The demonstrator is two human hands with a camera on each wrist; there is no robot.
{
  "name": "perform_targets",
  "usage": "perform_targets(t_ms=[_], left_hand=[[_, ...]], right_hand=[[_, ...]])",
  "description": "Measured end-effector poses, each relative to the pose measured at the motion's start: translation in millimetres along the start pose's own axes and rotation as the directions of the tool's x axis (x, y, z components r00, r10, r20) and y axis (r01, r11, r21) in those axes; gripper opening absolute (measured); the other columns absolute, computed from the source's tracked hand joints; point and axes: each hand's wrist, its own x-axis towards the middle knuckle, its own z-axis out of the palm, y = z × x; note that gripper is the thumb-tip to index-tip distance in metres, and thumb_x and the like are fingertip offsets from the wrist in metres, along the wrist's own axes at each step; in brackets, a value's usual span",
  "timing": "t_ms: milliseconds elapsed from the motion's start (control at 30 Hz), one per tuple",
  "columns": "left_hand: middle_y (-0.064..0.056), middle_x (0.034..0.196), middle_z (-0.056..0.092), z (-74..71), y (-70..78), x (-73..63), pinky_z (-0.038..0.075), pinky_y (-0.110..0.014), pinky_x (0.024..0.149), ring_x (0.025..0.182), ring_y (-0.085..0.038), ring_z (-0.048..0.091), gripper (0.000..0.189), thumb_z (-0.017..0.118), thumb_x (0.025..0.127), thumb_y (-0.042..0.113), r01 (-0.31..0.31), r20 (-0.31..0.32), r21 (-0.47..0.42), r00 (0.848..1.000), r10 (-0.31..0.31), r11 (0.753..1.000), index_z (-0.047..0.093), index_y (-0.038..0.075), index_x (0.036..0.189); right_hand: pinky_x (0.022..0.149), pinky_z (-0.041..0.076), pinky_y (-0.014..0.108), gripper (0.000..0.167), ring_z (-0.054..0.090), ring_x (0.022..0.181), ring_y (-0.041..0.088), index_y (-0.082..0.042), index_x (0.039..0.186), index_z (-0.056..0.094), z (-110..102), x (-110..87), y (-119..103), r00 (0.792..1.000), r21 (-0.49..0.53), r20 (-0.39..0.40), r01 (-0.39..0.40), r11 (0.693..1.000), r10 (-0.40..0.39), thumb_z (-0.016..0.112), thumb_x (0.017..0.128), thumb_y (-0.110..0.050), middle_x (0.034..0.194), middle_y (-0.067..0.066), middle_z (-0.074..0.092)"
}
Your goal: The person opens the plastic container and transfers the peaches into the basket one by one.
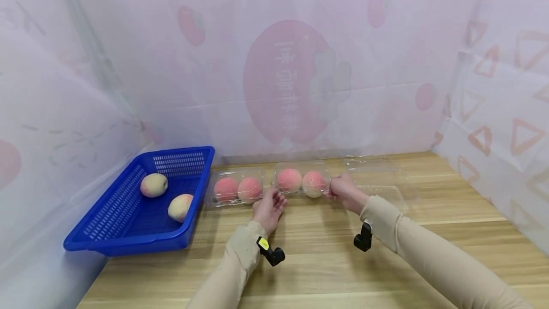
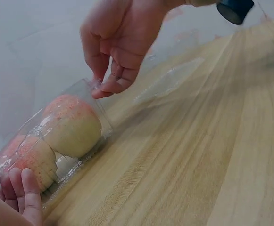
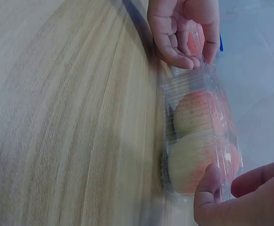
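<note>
A clear plastic clamshell box [image 1: 301, 165] with two pink-and-cream peaches [image 1: 289, 180] inside stands near the back of the table. Its lid lies over the fruit. At the box's left end, my left hand [image 1: 269, 210] holds the edge between thumb and fingers; the right wrist view shows this hand [image 3: 186, 35] at the rim. My right hand [image 1: 346, 192] pinches the opposite end, and in the left wrist view its thumb and fingertips [image 2: 109, 89] meet at the box corner. Further left lies a second clear box [image 1: 233, 174], also with two peaches.
At the left, a blue plastic basket [image 1: 124, 242] holds two peaches [image 1: 154, 185]. Right of my right hand lies an open clear box [image 1: 386, 190] on the wooden table [image 1: 317, 271]. Printed white sheeting [image 1: 223, 75] borders the back and sides.
</note>
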Motion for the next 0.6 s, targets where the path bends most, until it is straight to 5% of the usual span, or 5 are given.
perform_targets(t_ms=[367,600], left_hand=[[-0.017,0.095,0.056,-4.9,-1.3,-7.3,0.053,-0.033,0.089,0.086,-0.021,0.063,0.012,0.054,0.096,0.001,-0.025,0.106,0.056,0.994,0.019,0.998,0.053,-0.009,0.102],[-0.018,0.1,0.056,-8.1,3.3,-20.2,0.051,-0.034,0.092,0.094,-0.024,0.064,0.025,0.051,0.098,0.0,-0.004,0.185,0.123,0.983,-0.019,0.992,0.049,-0.014,0.118]], right_hand=[[0.057,0.052,0.021,0.035,0.056,0.065,0.017,0.017,0.112,0.048,-2.5,-14.7,-8.7,1.0,0.04,-0.025,0.008,0.999,-0.007,0.04,0.078,0.017,0.087,0.017,0.055],[0.069,0.055,0.026,0.018,0.057,0.073,0.021,0.003,0.088,0.043,-10.3,-19.1,-7.5,1.0,0.035,-0.029,-0.005,0.999,0.006,0.04,0.075,0.015,0.093,0.018,0.052]])
